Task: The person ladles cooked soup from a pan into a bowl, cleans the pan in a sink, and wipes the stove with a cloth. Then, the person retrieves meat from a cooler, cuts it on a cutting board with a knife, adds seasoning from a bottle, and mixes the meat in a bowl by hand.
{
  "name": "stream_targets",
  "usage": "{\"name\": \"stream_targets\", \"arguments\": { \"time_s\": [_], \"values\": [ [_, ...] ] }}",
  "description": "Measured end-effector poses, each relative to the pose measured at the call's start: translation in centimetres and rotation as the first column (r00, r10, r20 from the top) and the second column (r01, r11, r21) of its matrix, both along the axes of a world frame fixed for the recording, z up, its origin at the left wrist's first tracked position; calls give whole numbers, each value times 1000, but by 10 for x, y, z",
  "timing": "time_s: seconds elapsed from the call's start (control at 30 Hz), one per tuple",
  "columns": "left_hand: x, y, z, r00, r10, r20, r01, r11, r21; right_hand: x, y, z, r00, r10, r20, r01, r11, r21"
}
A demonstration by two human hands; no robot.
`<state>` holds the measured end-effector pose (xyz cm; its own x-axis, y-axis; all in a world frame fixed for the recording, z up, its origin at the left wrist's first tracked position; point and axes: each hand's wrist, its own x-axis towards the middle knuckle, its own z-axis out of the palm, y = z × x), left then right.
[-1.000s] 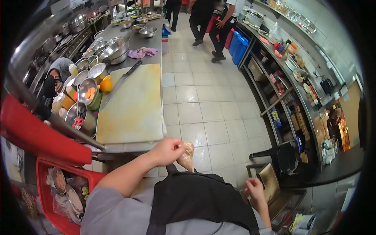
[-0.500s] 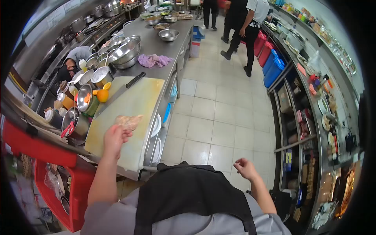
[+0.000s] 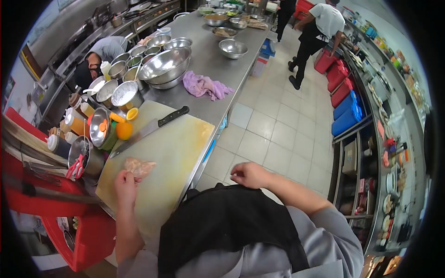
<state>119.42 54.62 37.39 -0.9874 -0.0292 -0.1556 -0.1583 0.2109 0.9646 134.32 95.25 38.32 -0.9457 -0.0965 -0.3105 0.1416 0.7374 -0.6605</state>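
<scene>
On the pale cutting board [image 3: 171, 148] lies a pinkish piece of raw chicken [image 3: 139, 167], which looks like a flat fillet. My left hand [image 3: 126, 189] pinches its near edge between thumb and fingers. In the air beyond the board's right side is my right hand [image 3: 250, 175], fingers curled in, nothing visible in them. A large knife [image 3: 155, 127] rests across the board's far left part, its black handle pointing away. Near its blade sit an orange [image 3: 123, 131] and a cut orange half [image 3: 132, 114].
Steel bowls [image 3: 167, 65], sauce bottles [image 3: 74, 120] and pots crowd the counter's left side. A purple cloth [image 3: 206, 85] lies past the board. One co-worker [image 3: 317, 37] walks in the aisle; another [image 3: 104, 53] bends over at the left. Shelving [image 3: 352, 171] lines the right.
My left hand has moved the chicken left and down onto the board. My right hand has swung left, towards the counter. The camera view has turned, and the co-workers in the aisle have moved.
</scene>
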Motion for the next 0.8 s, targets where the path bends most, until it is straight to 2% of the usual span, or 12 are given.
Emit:
{"name": "stream_targets", "arguments": {
  "time_s": [0.13,0.17,0.23,0.27,0.33,0.37,0.4,0.43,0.53,0.57,0.63,0.8],
  "values": [
    [-4,11,25,998,47,33,-47,999,-12,-101,-16,10,938,156,-310,-165,986,-3],
    [0,13,29,998,58,28,-57,998,-22,-130,-22,13,882,281,-378,-262,960,103],
    [11,15,32,996,93,3,-92,987,-134,-182,-39,9,697,437,-568,-369,899,238],
    [19,17,32,989,146,23,-142,983,-119,-208,-46,4,563,453,-691,-384,884,267],
    [35,27,32,962,263,68,-257,962,-93,-250,-62,-14,405,488,-774,-328,867,375],
    [41,41,33,960,267,80,-260,961,-90,-266,-64,-18,438,615,-656,-371,788,491],
    [54,56,36,945,319,68,-312,946,-89,-273,-60,-21,480,665,-572,-471,746,471],
    [66,66,40,908,419,12,-417,906,-76,-286,-60,-12,444,741,-504,-581,667,467],
    [88,91,22,839,544,-1,-538,829,-153,-311,-51,-29,311,700,-643,-625,660,416],
    [84,108,18,778,628,27,-628,777,41,-314,-45,-13,289,744,-602,-636,620,460],
    [82,137,21,789,612,41,-613,790,-4,-320,-39,-4,285,839,-464,-638,527,562],
    [92,187,29,792,609,24,-598,784,-169,-341,-30,-2,235,900,-368,-754,407,515]
  ]
}}
